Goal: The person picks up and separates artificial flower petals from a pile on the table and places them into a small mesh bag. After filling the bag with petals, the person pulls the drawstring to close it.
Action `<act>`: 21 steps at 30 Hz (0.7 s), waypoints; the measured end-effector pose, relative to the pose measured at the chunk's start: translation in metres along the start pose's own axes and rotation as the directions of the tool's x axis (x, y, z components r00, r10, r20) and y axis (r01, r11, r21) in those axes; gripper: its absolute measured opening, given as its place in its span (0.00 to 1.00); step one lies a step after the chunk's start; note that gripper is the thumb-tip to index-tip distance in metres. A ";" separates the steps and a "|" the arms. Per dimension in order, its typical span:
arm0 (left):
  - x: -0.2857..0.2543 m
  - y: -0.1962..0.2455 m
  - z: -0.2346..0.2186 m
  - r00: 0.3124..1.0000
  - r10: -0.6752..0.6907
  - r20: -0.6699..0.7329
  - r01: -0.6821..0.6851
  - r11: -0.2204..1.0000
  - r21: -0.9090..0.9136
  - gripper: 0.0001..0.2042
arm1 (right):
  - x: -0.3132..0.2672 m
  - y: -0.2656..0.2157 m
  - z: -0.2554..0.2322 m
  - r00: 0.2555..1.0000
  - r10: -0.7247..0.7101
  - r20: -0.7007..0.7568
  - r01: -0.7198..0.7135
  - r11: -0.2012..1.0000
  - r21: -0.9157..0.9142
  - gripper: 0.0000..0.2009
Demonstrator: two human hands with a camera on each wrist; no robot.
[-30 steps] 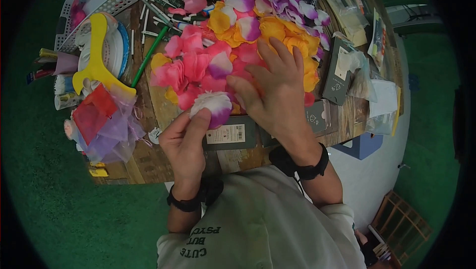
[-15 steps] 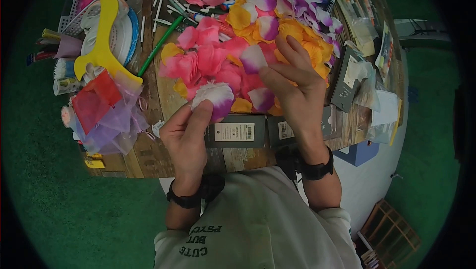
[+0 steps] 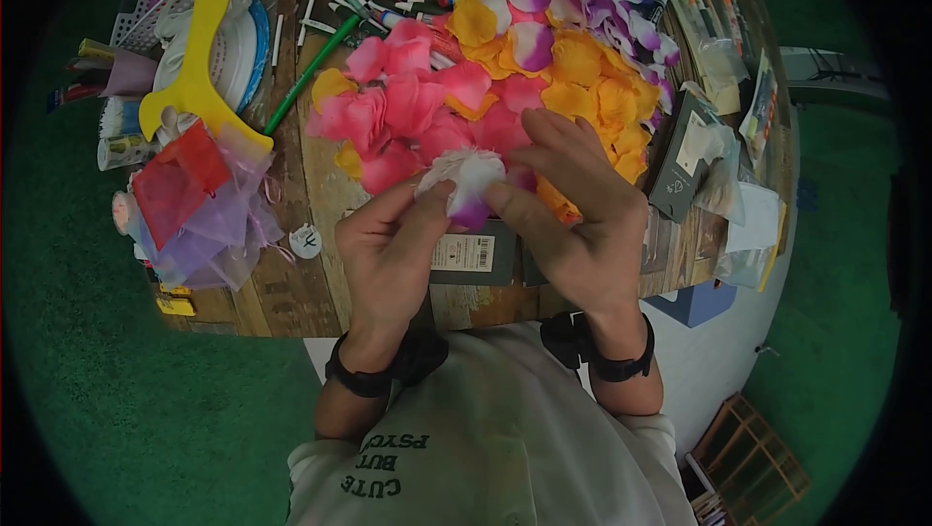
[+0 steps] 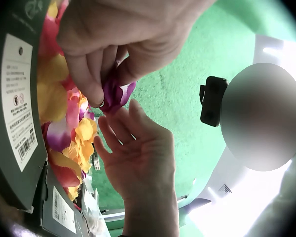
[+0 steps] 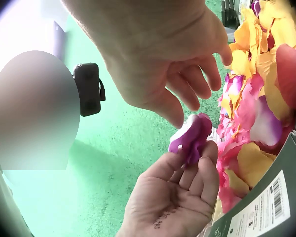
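Note:
My left hand pinches a small stack of white-and-purple artificial petals between thumb and fingers, held up in front of the petal heap. In the right wrist view the purple petals stand bunched above the left fingertips. My right hand is close beside the stack, its thumb tip right at the stack's edge. The other right fingers are loosely bent and spread from that thumb, as the left wrist view shows with the palm facing the camera. Behind both hands lie pink petals and yellow petals.
Dark labelled boxes lie along the table's near edge. To the left are a yellow Y-shaped piece, mesh pouches and a green stick. Marker pens and another dark box lie around the heap.
My right hand lifted a white-and-purple petal off the heap and brought it down to the stack. My left hand moved slightly right, keeping its pinch. The head view shifted a little.

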State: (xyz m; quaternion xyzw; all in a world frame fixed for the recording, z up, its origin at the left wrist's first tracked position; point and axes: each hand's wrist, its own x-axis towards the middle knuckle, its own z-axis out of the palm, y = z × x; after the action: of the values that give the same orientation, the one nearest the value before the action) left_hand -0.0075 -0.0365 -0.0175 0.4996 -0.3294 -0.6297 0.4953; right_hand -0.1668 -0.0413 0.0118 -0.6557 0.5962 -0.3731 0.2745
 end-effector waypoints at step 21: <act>-0.005 0.012 0.006 0.945 -0.118 0.304 0.117 0.993 0.022 0.13 | -0.012 -0.002 -0.001 0.950 0.283 0.134 -0.310 0.908 0.283 0.10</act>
State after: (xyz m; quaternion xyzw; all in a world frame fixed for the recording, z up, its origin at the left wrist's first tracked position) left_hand -0.0094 -0.0354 -0.0033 0.4161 -0.3728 -0.7270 0.3992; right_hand -0.1666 -0.0295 0.0117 -0.5241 0.6124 -0.3833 0.4509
